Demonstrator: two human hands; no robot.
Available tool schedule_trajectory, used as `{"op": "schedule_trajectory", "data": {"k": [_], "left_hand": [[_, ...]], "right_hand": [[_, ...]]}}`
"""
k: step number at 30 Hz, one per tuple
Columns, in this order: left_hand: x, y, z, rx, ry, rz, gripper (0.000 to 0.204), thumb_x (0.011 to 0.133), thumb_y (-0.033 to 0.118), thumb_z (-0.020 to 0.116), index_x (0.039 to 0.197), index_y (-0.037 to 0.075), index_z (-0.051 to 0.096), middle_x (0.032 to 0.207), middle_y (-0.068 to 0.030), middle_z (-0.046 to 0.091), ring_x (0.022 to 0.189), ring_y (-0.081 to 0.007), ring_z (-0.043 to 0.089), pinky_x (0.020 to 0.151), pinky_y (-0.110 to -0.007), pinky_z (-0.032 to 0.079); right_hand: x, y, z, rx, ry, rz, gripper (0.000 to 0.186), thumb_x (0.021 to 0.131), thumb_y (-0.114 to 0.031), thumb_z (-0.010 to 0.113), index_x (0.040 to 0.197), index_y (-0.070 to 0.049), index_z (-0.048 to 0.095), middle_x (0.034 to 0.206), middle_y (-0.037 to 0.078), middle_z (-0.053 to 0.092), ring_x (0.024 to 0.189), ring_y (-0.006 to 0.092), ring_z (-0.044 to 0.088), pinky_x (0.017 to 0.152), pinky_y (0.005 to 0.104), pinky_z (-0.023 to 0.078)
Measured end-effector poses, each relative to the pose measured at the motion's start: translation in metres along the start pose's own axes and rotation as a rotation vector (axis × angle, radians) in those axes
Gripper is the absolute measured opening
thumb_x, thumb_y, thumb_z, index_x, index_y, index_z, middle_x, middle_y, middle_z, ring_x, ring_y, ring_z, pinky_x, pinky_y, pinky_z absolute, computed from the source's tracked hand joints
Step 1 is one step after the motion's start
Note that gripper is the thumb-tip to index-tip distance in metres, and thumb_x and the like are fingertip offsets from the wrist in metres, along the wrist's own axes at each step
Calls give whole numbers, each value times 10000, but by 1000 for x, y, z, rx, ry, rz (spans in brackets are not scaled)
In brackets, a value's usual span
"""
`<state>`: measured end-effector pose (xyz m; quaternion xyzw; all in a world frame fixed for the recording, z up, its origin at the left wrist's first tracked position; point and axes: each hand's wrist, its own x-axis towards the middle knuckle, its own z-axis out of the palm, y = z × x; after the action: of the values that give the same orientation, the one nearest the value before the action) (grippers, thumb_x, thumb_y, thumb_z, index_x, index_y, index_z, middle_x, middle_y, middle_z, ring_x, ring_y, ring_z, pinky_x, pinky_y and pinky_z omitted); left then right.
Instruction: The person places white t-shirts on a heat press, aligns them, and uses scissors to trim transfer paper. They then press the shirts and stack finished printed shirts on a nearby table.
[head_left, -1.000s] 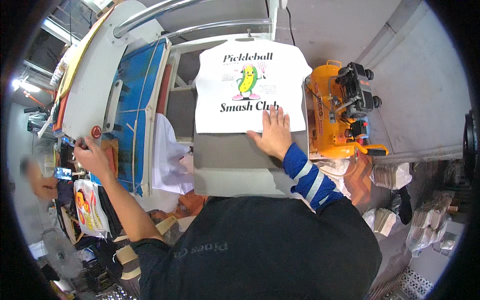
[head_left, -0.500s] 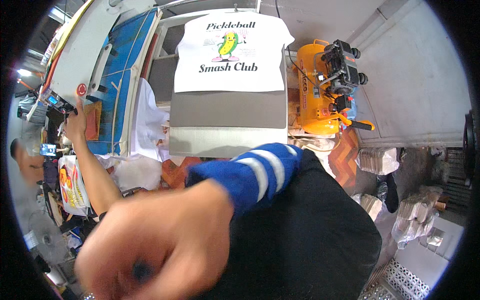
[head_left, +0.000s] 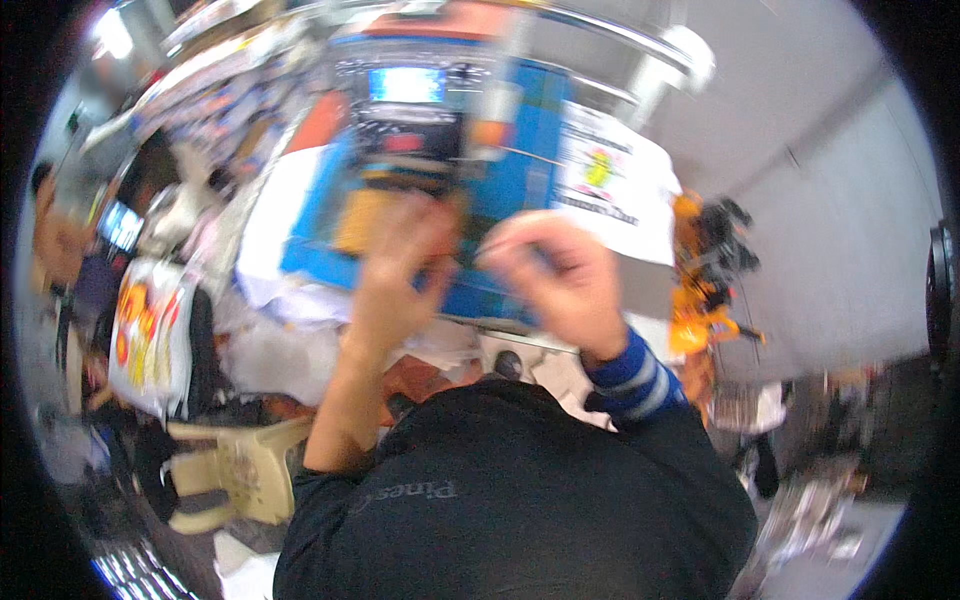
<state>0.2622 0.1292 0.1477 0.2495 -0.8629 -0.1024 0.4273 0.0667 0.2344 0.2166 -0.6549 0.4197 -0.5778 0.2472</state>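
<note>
A blue press (head_left: 500, 180) fills the cluttered workshop before me, a white printed shirt (head_left: 615, 185) lying to its right beside an orange machine (head_left: 700, 300). My left hand (head_left: 395, 270) and right hand (head_left: 560, 280) hover over the press, fingers curled; blur hides any grip.

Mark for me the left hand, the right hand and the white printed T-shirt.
left hand (head_left: 395, 270), head view, on the back of the hand.
right hand (head_left: 565, 285), head view, on the back of the hand.
white printed T-shirt (head_left: 615, 185), head view, on the chest area by the print.
</note>
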Motion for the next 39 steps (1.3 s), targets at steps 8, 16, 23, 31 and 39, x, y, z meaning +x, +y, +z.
{"op": "schedule_trajectory", "data": {"k": [8,16,23,31,39], "left_hand": [[-137,-96,-118,-374,-36,-737,196,987,98,568,1113,16,694,787,-122,624,726,-340,594,768,-411,518],[-163,-138,-111,-330,-302,-440,277,869,38,585,1117,8,705,1042,-202,705,1004,-355,679,886,-430,543],[-181,-190,-107,-412,-458,-640,257,924,139,612,1116,0,712,1099,-205,721,1030,-357,691,924,-414,537],[-72,-356,-55,-45,-551,-652,315,896,146,580,1145,9,714,1151,-218,705,1078,-376,669,980,-434,512],[44,-517,29,487,-264,-272,307,923,172,621,1201,46,655,1335,-181,594,1250,-375,546,1063,-522,409]], "right_hand": [[34,55,18,-912,745,29,592,954,-262,705,1403,44,472,1397,243,484,1273,345,510,1092,436,408],[28,90,-32,-1303,1091,40,718,961,-454,671,1391,81,463,1373,306,519,1277,454,511,1104,492,394],[6,96,-82,-1330,1190,108,695,959,-503,659,1377,33,509,1282,292,601,1187,439,584,1033,482,450],[-21,114,-106,-1137,1192,117,613,1006,-424,633,1378,42,491,1300,253,595,1153,368,596,1038,417,436],[4,110,-88,-985,1277,183,522,1017,-309,651,1363,52,502,1213,185,613,1085,250,607,950,341,479]]}}
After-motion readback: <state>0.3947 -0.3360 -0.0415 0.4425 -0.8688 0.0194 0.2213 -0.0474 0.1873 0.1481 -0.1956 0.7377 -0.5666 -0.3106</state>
